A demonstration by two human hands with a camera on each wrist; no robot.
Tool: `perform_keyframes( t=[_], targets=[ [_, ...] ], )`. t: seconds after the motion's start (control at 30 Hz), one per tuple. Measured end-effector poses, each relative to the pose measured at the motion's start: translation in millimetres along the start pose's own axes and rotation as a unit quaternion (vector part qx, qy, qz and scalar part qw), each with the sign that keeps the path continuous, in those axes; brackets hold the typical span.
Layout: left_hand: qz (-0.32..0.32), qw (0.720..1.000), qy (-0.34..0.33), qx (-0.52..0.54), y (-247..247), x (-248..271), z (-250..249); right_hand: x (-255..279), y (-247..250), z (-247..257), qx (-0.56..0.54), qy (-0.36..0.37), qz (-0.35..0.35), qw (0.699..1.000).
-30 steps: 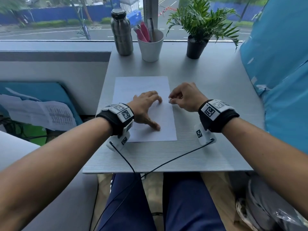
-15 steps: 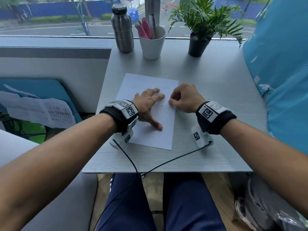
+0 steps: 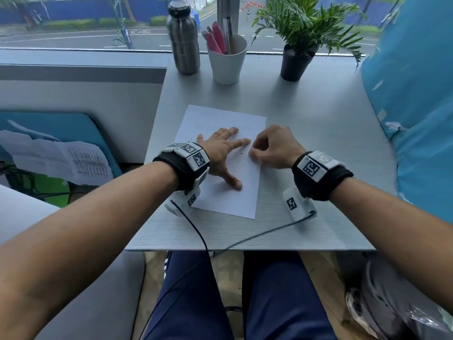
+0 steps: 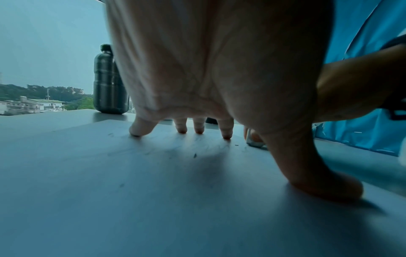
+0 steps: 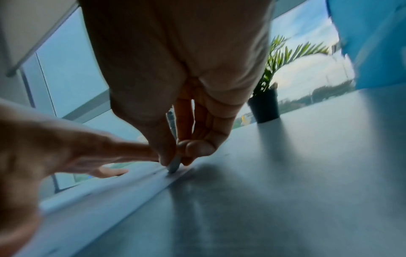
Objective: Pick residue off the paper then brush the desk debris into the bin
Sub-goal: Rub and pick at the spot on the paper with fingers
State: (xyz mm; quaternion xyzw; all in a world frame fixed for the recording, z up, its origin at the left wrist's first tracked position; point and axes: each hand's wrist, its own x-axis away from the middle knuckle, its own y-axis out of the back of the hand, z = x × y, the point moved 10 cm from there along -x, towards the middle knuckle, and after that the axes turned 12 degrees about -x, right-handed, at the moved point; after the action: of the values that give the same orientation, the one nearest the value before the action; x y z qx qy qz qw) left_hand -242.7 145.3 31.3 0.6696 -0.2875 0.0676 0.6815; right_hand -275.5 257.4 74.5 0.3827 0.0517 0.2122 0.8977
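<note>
A white sheet of paper [image 3: 228,200] lies tilted on the grey desk [image 3: 318,119]. Small dark specks of residue [image 4: 194,155] dot the paper near my fingers. My left hand [image 3: 221,153] lies flat on the sheet, fingers spread and thumb pressed down. My right hand [image 3: 253,155] is at the paper's right edge, fingers curled, and pinches a small pale eraser-like piece [image 5: 174,167] whose tip touches the paper. The left wrist view shows that piece [image 4: 252,141] just beyond my left index finger.
At the desk's far edge stand a steel bottle [image 3: 183,38], a white cup of pens [image 3: 226,62] and a potted plant [image 3: 296,60]. Blue fabric [image 3: 416,94] borders the right side. A grey container with a clear plastic liner [image 3: 392,307] sits below the desk at right.
The paper has turned clockwise and now lies tilted under my left hand. My right hand has stayed at the paper's right edge, still pinching the small piece.
</note>
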Motion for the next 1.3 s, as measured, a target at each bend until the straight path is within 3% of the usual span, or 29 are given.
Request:
perform_keyframes(
  t=[0.07, 0.17, 0.3, 0.4, 0.53, 0.67, 0.8, 0.9, 1.03, 1.17, 1.3],
  targets=[
    [-0.003, 1.0, 0.001, 0.003, -0.5, -0.4, 0.1, 1.3, -1.2, 3.5, 0.002, 0.01, -0.003, 1.0],
    [-0.002, 1.0, 0.001, 0.006, -1.5, -0.5, 0.8, 7.4, -18.9, 17.0, 0.016, 0.04, 0.051, 0.998],
    [-0.002, 1.0, 0.001, 0.003, -0.4, 0.1, -1.6, -3.0, 9.0, -2.1, 0.017, 0.003, -0.012, 1.0],
    [0.0, 1.0, 0.004, 0.002, -1.9, -0.1, 1.1, 7.2, -14.5, 12.9, 0.022, 0.036, 0.048, 0.998],
    [0.002, 1.0, 0.004, 0.0, -1.8, -1.3, -0.9, -2.8, 8.4, -2.6, 0.007, 0.002, -0.019, 1.0],
    [0.0, 1.0, 0.003, 0.004, -3.8, -2.0, 0.9, 6.5, -24.6, 22.3, 0.023, 0.059, 0.074, 0.995],
    [-0.001, 1.0, 0.001, -0.001, -3.7, -2.1, -1.9, -11.6, 5.8, 5.3, 0.021, 0.027, 0.009, 0.999],
    [-0.003, 1.0, 0.001, 0.005, -5.5, -3.0, 1.5, 0.2, -21.7, 22.6, 0.03, 0.071, 0.087, 0.993],
    [-0.008, 1.0, -0.006, 0.005, -3.8, -3.1, -0.2, -15.3, 1.2, 10.1, 0.035, 0.042, 0.041, 0.998],
    [-0.008, 1.0, -0.005, 0.011, -5.9, -3.5, 2.9, -6.1, -23.7, 22.9, 0.042, 0.078, 0.101, 0.991],
    [-0.009, 1.0, -0.005, 0.01, -5.4, -3.4, 1.3, -20.1, 0.7, 5.5, 0.032, 0.036, 0.04, 0.998]
  ],
)
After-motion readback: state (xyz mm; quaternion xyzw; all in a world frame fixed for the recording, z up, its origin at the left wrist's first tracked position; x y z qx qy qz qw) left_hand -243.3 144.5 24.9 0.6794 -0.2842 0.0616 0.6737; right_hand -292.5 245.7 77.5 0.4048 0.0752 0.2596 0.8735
